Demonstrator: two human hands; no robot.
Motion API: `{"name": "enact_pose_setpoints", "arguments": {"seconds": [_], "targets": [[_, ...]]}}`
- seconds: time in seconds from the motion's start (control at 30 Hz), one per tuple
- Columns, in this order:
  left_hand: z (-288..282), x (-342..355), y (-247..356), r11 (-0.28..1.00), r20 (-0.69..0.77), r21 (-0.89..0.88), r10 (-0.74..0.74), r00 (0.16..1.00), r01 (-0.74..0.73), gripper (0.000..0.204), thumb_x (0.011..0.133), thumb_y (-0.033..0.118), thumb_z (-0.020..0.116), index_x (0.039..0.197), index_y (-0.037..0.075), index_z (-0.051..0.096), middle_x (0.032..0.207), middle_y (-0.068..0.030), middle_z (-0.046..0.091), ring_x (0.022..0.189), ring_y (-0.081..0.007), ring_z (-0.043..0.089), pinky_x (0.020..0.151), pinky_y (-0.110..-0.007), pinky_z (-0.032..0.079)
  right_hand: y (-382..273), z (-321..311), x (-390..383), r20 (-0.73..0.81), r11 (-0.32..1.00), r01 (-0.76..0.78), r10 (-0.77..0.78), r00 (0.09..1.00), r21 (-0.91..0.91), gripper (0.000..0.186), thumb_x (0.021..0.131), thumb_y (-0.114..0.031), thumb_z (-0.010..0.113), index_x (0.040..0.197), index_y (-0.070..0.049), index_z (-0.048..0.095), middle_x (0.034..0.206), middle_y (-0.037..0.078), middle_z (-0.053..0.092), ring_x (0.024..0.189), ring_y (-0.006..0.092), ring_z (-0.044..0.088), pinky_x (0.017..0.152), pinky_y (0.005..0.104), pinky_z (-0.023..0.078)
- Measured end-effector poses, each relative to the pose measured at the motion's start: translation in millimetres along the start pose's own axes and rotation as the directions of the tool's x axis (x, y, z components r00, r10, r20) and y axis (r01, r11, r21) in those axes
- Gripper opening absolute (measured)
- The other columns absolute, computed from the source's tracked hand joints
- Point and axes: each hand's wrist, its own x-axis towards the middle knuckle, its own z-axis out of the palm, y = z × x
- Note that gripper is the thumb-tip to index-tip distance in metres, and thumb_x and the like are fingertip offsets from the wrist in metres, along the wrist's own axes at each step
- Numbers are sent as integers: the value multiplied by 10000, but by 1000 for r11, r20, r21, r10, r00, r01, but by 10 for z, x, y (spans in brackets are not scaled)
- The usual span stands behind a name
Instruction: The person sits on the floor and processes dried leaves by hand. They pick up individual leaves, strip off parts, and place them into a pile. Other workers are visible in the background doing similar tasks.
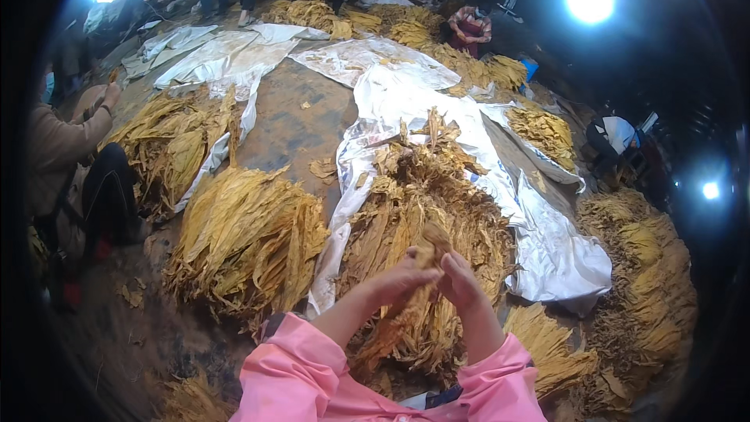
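Dried yellow-brown leaves are being held as a small bundle between both hands, just above the large leaf pile lying on a white sheet. Judged by their look, they are likely light, papery and brittle, so they are best taken near the gathered stems. The left hand is being closed around the bundle's upper part, while the right hand is being wrapped around it from the other side, fingers curled narrowly.

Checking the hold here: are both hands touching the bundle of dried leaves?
Touching. The head view shows the left hand and right hand closed around the bundle of dried leaves, whose top sticks up between them.
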Motion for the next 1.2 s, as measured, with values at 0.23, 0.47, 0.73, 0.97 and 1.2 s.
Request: {"name": "enact_pose_setpoints", "arguments": {"seconds": [0.23, 0.47, 0.73, 0.97, 1.2], "targets": [[74, 234, -472, 985, -94, 165, -41, 995, 57, 249, 862, 231, 507, 968, 6, 516, 787, -76, 526, 664, -152, 546, 526, -270, 445, 135, -65, -118, -338, 985, -161, 132, 932, -60, 175, 842, -84, 523, 1003, -28, 482, 796, 103, 559, 751, 221, 586, 609, 317, 504], [48, 248, -760, 75, 314, 934, 288, 905, -348, 193, 839, 157, 469, 929, 7, 552, 704, -121, 533, 667, -236, 551, 577, -334, 439, 195, -51, -260, -409, 953, -239, 297, 863, 187, 71, 857, -42, 468, 925, -24, 470, 635, 26, 462, 617, 175, 518, 626, 300, 465], [689, 3, -834, 390, 266, 889, -16, 964, -239, 186, 848, 143, 443, 804, -8, 542, 688, -162, 546, 644, -267, 540, 626, -369, 434, 209, -288, -538, -215, 361, -514, 617, 757, -778, 339, 797, -39, 529, 1131, 6, 493, 998, 72, 557, 852, 195, 497, 808, 322, 399], [-158, 289, -628, 739, -368, 674, 321, 873, 12, 304, 875, 313, 478, 836, 31, 582, 641, -83, 555, 629, -169, 536, 614, -297, 430, -465, -955, 14, -650, 864, -232, -137, 747, -448, 569, 860, -264, 492, 1241, 102, 278, 1134, 241, 462, 1082, 256, 469, 924, 361, 395], [-307, 321, -201, 963, -645, 64, 239, 726, -260, 217, 864, 220, 513, 939, 17, 533, 816, -54, 566, 693, -150, 540, 642, -305, 453, 191, -616, -397, -302, 884, -344, 250, 920, -317, 491, 814, -178, 553, 1220, 31, 373, 1250, 186, 384, 1111, 263, 433, 911, 348, 391]]}}
